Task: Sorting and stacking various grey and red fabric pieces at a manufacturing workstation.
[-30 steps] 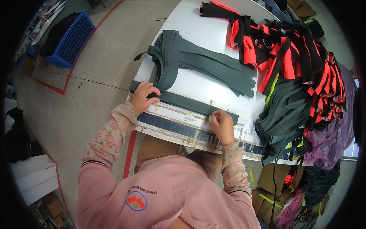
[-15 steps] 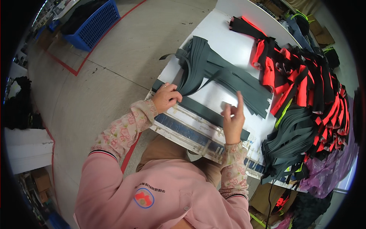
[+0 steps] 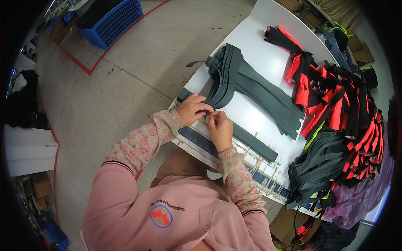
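Left hand (image 3: 191,109) and right hand (image 3: 219,127) meet at frame centre, fingers pinched closed on the near end of a dark grey strip (image 3: 245,138) lying along the white table (image 3: 268,62) edge. Stacked grey strips (image 3: 251,85) lie just above; red-and-black pieces (image 3: 335,108) occupy the right; blue crate (image 3: 111,21) upper left.

dark grey fabric strips (image 3: 247,83), red-and-black pieces (image 3: 335,108), white table (image 3: 268,54), blue crate (image 3: 113,21), pink floral sleeves (image 3: 142,140)
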Demonstrator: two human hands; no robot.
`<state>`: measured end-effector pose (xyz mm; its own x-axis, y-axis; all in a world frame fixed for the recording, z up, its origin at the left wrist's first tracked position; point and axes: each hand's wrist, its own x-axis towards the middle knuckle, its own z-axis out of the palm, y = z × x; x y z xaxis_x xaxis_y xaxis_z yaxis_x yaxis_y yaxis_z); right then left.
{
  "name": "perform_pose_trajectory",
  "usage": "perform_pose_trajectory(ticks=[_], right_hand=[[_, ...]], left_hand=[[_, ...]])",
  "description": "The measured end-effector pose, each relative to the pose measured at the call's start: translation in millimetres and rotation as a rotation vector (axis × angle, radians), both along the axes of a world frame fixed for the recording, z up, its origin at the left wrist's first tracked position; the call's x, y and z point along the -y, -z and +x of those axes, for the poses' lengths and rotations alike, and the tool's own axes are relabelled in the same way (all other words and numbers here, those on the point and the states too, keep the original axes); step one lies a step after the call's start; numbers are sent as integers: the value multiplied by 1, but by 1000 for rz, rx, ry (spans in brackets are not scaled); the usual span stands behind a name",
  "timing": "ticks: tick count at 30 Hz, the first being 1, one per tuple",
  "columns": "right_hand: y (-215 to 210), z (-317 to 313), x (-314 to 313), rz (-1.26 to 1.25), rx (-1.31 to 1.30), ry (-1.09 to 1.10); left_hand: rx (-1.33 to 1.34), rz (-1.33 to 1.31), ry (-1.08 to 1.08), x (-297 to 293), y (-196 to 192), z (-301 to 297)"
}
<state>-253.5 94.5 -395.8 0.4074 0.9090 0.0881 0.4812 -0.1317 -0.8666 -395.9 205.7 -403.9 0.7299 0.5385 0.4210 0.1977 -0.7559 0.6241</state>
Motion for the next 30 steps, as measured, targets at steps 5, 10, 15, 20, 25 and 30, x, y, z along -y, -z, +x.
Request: perform_pose_trajectory(ticks=[5, 10, 15, 20, 25, 30], right_hand=[[-1, -3, -2, -10, 13, 20], [-4, 2, 1, -43, 126, -37], [-31, 49, 39, -150, -392, 42], [-33, 119, 106, -192, -277, 211], [-22, 125, 133, -109, -206, 217], [-23, 120, 131, -120, -5, 213]], left_hand=[[-5, 3, -2, 1, 0, 1], [-20, -11, -3, 1, 0, 0], [-23, -24, 14, 3, -3, 2], [8, 26, 31, 1, -5, -2], [-57, -24, 55, 2, -15, -2], [-44, -6, 37, 2, -13, -1]])
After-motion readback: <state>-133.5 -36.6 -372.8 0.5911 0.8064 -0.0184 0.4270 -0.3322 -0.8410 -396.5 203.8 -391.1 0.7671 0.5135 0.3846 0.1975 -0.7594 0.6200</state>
